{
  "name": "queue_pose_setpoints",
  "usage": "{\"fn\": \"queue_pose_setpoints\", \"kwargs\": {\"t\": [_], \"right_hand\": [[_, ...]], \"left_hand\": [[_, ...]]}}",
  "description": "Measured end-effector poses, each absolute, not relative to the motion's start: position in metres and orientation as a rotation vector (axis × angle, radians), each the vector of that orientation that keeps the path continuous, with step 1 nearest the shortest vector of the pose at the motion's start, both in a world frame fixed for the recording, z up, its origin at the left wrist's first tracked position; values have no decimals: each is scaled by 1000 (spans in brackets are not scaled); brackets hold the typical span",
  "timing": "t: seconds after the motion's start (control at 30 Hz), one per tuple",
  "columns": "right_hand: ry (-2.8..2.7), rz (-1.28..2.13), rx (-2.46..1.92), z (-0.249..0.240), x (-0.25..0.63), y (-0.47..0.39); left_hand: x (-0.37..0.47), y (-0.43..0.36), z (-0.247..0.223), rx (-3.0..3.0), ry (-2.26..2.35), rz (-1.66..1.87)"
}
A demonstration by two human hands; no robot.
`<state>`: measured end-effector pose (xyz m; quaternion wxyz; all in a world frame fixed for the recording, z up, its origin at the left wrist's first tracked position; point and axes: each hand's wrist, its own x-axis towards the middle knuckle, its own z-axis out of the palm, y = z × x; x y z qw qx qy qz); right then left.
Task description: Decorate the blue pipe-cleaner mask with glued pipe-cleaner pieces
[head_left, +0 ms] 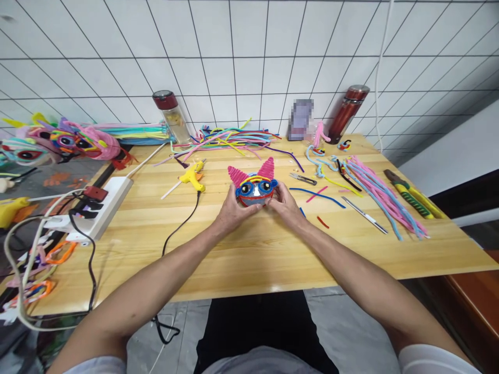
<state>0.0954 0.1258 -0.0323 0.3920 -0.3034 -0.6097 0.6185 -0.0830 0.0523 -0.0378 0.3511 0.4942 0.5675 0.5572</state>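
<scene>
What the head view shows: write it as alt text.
A craft face with pink ears, in the grip of a left hand and right hand at a wooden table; yellow glue gun left, snips and pliers right.

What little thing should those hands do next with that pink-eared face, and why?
Probably steady the pink-eared face with the left hand and reach with the right hand for the long blue strip. Both hands hold the face, one on each side, so one might be spared; the strip lies loose near the right hand, and similar blue rings the eyes.
</scene>
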Motion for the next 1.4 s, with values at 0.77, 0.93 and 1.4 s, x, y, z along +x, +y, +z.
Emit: {"fn": "queue_pose_setpoints", "kwargs": {"t": [0.77, 0.93, 1.4], "right_hand": [[-1556, 1562, -786, -32, 97, 128], [-1551, 1548, -808, -31, 96, 128], [-1506, 1601, -764, -30, 92, 127]], "left_hand": [[-87, 53, -46, 1336, 1330, 1500], [-87, 53, -46, 1302, 1327, 1493], [-83, 48, -33, 1229, 1399, 1457]]}}
